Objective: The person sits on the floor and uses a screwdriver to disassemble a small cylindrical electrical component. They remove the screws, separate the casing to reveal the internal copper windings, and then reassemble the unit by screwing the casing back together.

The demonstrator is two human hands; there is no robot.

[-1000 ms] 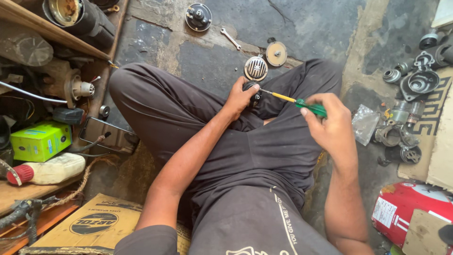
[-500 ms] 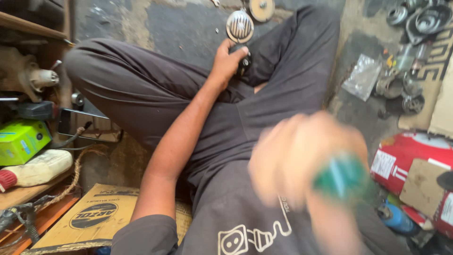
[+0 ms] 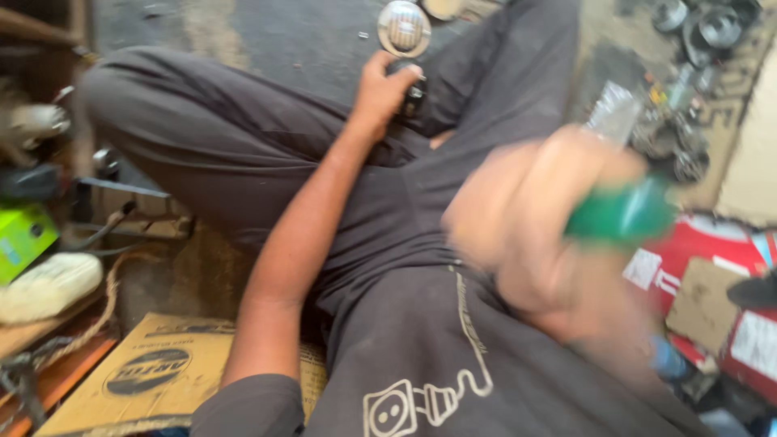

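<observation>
Green box (image 3: 23,239) and a white bottle (image 3: 47,285) lie at left beside flattened cardboard (image 3: 154,368). Up centre, the left hand (image 3: 388,85) is wrapped round a small dark part (image 3: 414,95), steadying it below a round metal grille (image 3: 404,28). Right, the blurred right hand (image 3: 534,231) is clenched on a green-handled screwdriver (image 3: 619,214); grimy concrete floor (image 3: 267,36).

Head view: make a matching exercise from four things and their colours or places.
Things:
1. left hand
2. right hand
3. box
4. round grille

Matches:
A. lime green, at the left edge
B. silver, above the left hand
C. holds a dark part on the lap
D. blurred, grips a green handle

Pairs: 1-C, 2-D, 3-A, 4-B
</observation>
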